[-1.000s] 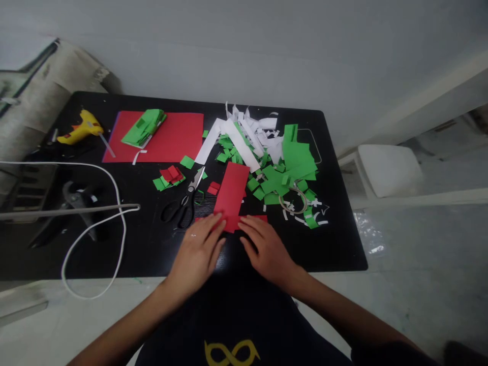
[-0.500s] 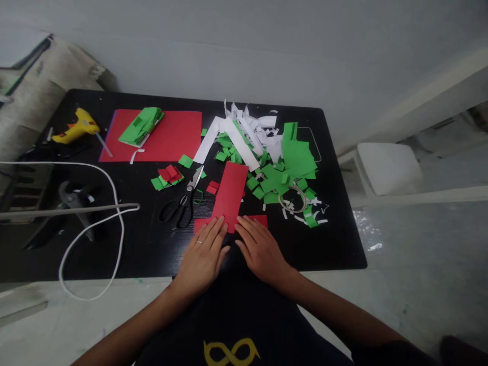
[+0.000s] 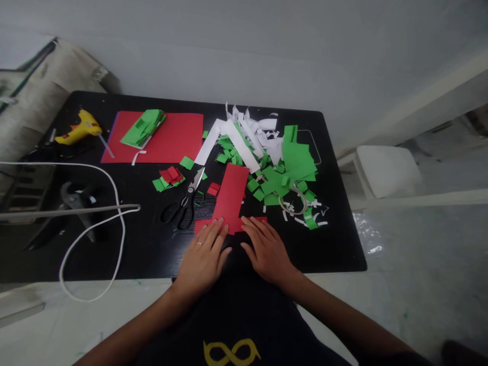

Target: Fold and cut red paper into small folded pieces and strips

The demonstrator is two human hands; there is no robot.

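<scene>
A long red paper strip lies on the black table, with a shorter red piece crossing under its near end. My left hand lies flat, its fingertips pressing the near end of the strip. Just to the right, my right hand also lies flat, fingertips on the red piece's right end. Neither hand grips anything. Black-handled scissors lie just left of the strip.
Green and white paper scraps pile up at the back right. A large red sheet with folded green paper lies back left, a yellow glue gun beside it. A white cable loops at left. Small red and green squares lie nearby.
Both hands slid slightly along the near end of the red strip, staying flat on it. The papers and tools around them have not moved.
</scene>
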